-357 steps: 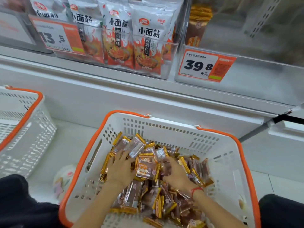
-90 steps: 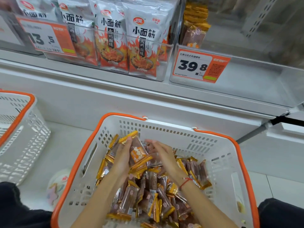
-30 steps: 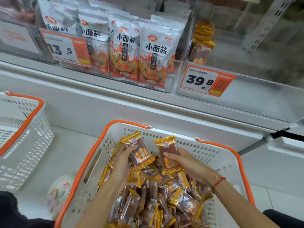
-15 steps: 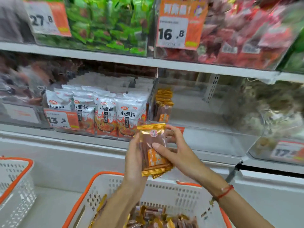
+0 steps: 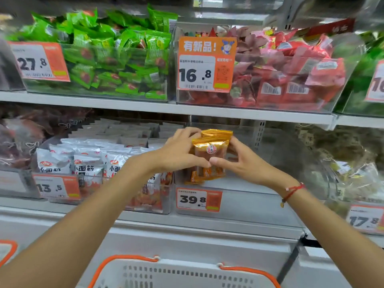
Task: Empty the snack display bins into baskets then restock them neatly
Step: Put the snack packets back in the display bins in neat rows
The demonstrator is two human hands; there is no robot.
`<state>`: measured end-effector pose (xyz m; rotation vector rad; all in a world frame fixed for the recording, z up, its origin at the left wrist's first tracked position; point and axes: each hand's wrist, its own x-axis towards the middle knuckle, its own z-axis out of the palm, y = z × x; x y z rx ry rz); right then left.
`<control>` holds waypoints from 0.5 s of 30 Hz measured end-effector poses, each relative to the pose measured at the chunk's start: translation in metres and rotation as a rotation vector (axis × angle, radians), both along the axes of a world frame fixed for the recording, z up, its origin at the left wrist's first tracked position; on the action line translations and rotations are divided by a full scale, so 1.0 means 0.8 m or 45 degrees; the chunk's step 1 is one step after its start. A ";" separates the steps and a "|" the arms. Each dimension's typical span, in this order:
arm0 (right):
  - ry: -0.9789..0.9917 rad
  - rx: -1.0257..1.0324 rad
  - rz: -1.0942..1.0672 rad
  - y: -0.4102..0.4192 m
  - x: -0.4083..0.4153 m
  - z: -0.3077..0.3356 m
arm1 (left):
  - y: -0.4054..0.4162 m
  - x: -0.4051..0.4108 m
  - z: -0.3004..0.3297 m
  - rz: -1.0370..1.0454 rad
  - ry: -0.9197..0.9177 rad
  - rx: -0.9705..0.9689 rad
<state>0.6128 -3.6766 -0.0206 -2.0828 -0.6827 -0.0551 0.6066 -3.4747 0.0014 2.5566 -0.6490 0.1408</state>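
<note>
Holding snack packets upright, both hands clasping.

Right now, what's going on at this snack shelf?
A person is restocking. Both hands, left hand and right hand, hold a small stack of gold-and-brown foil snack packets between them, over the left front corner of the clear plastic display bin tagged 39.8. That bin looks mostly empty. A white plastic basket with an orange rim sits below, its contents out of view.
</note>
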 end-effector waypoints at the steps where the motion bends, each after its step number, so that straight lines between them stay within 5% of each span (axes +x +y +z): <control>1: 0.013 -0.030 -0.005 0.000 0.011 -0.004 | 0.003 0.011 0.003 0.040 -0.049 0.177; 5: 0.143 -0.138 -0.017 0.005 0.051 -0.027 | 0.000 0.039 -0.018 0.219 -0.140 0.578; 15: 0.585 -0.351 0.020 0.029 0.085 -0.043 | 0.021 0.021 -0.062 0.563 -0.650 -0.017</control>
